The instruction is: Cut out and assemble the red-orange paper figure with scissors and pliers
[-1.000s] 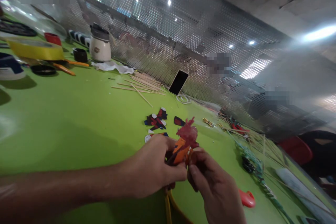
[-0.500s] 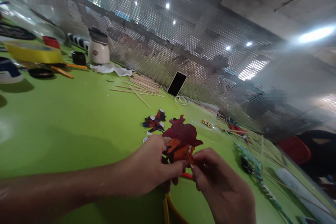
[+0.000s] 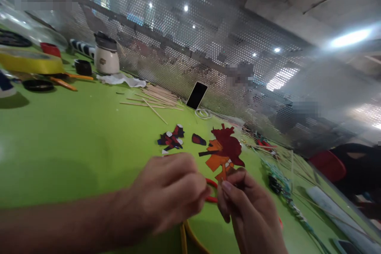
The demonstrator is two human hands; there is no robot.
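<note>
Maroon-and-orange cutout figure (image 3: 229, 147) was held above the green table (image 3: 74, 147), just beyond the right hand (image 3: 247, 202). Thumb and fingertips of that hand were clamped on the figure's lower orange edge, leaving the maroon part free. The left hand (image 3: 178, 190) was apart from the figure, its fingers curled together; whether they pinched anything could not be told. A red loop (image 3: 212, 182) showed between the 2 hands, and a pile of dark cutouts (image 3: 171, 139), with 1 separate dark cutout (image 3: 198, 139), lay beyond them.

Handling guidance, as judged: the figure looked thin and flexible, so a light pinch near the edge being worked was preferable to a hard squeeze, which could have creased it. The narrow dark strip (image 3: 208, 153) projecting at its left side appeared the likeliest part to bend or snag; support close behind it was advisable. Loose cutouts needed clearance from both wrists.
</note>
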